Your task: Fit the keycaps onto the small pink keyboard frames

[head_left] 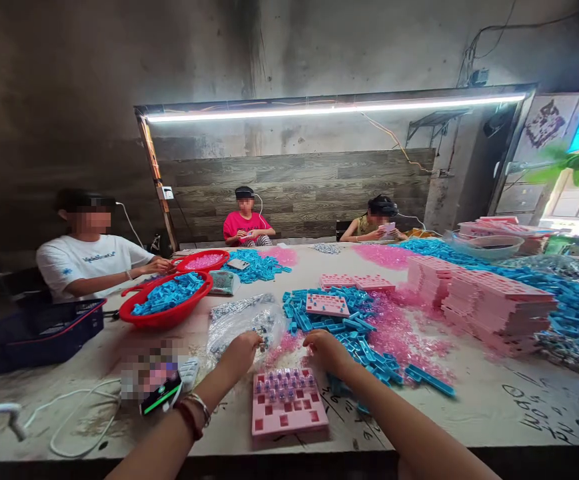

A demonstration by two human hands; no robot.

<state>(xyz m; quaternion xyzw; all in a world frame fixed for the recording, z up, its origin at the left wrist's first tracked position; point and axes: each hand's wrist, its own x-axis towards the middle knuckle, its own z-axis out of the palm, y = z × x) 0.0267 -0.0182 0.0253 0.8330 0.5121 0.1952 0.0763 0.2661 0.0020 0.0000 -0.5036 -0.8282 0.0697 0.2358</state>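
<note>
My left hand (243, 349) is closed in a pinch at the edge of a clear plastic bag (229, 328) of small metallic parts; what its fingertips hold is too small to name. Over the small clear pink pieces (289, 345), my right hand (326, 350) has its fingers curled together, and their contents are hidden. Between my forearms a pink plastic board (289, 412) with square holes lies flat on the table. Clear caps (284, 383) fill several holes in its far rows, while the near holes show no caps. Neither hand touches the board.
Blue plastic strips (369, 347) are heaped beyond my right hand, under another pink board (327, 305). Stacked pink boards (494, 310) stand at right. Red baskets (164, 319), a phone (162, 390) and a white cable (64, 427) lie left. Several co-workers (246, 223) sit across the table.
</note>
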